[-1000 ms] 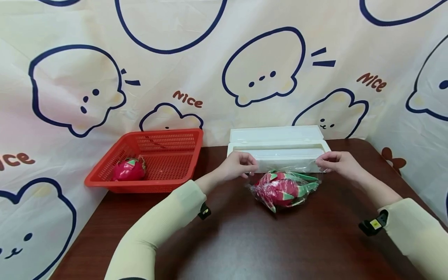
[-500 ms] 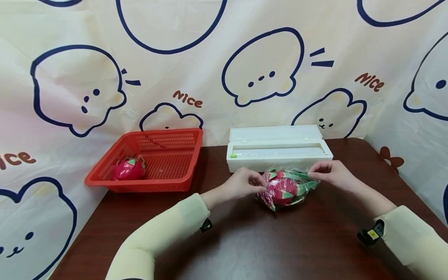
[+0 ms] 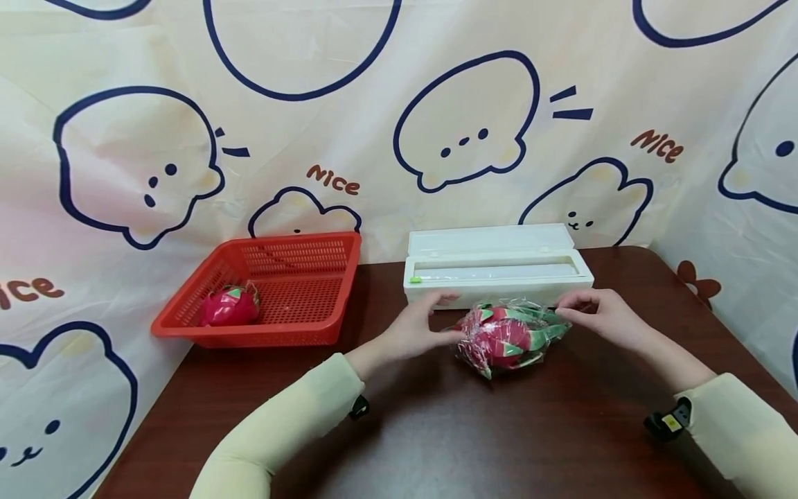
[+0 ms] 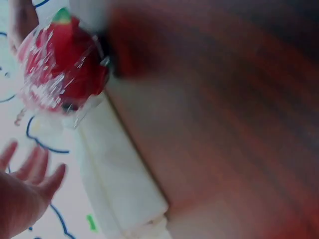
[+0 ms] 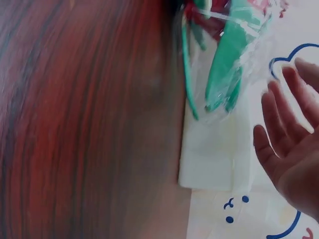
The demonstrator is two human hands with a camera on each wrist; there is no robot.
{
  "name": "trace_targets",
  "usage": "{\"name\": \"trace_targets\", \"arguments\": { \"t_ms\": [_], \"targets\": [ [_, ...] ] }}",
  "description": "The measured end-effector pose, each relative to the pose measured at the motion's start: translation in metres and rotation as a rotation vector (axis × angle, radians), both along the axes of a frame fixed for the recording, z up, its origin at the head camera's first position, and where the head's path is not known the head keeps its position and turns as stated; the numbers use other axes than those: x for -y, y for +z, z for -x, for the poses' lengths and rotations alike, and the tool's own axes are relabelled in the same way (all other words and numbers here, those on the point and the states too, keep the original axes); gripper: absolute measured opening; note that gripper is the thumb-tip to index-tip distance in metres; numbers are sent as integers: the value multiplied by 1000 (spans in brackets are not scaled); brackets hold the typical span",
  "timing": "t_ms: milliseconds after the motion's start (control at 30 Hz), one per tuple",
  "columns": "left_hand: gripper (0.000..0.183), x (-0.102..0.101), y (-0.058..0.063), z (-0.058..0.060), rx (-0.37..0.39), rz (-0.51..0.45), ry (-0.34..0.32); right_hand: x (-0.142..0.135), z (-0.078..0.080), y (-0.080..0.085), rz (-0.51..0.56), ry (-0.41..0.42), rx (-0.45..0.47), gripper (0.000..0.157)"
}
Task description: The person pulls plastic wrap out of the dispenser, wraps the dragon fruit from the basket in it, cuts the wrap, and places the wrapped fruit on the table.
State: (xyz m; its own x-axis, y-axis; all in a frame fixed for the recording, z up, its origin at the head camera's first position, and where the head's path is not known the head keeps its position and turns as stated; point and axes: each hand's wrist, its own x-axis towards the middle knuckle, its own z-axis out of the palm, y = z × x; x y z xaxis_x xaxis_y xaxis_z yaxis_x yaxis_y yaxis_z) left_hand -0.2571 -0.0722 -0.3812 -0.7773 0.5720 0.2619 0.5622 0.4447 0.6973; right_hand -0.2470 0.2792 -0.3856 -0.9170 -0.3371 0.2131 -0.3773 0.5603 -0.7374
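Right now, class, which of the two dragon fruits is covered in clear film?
The dragon fruit on the table, between the left hand and right hand; the other dragon fruit, in the red basket, looks unwrapped.

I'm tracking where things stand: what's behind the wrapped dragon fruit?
A long white box with its lid up stands behind the wrapped dragon fruit, with a patterned backdrop beyond. The fruit covers part of the box's lower front, so that stretch cannot be seen.

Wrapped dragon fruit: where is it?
Head view: wrapped dragon fruit lies right of centre, between the left hand and right hand, in front of the white cling-film box.
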Motion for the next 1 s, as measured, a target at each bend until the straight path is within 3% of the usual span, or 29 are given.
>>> {"name": "trace_targets", "arguments": {
  "t_ms": [100, 200, 333, 500, 633, 833, 1000],
  "targets": [
    [92, -5, -12, 2, 48, 90, -9, -2, 5, -6, -52, -26, -7, 28],
    [99, -12, -21, 0, 96, 122, -30, 1, 8, -12, -84, 3, 22, 43],
    [81, -17, -27, 1, 105, 93, -32, 6, 9, -18, -76, 39, 51, 44],
    [61, -16, -28, 9, 128, 27, -10, 10, 12, -16, -25, 16, 75, 35],
    [55, -13, -28, 17, 185, -40, -51, 13, 17, -13, 34, -6, 118, 35],
    [48, -9, -27, 27, 259, -75, -123, 19, 24, -8, 58, -23, 215, 52],
    [46, -11, -25, 33, 287, -61, -132, 27, 31, -3, -35, -9, 150, 37]
  ]
}}
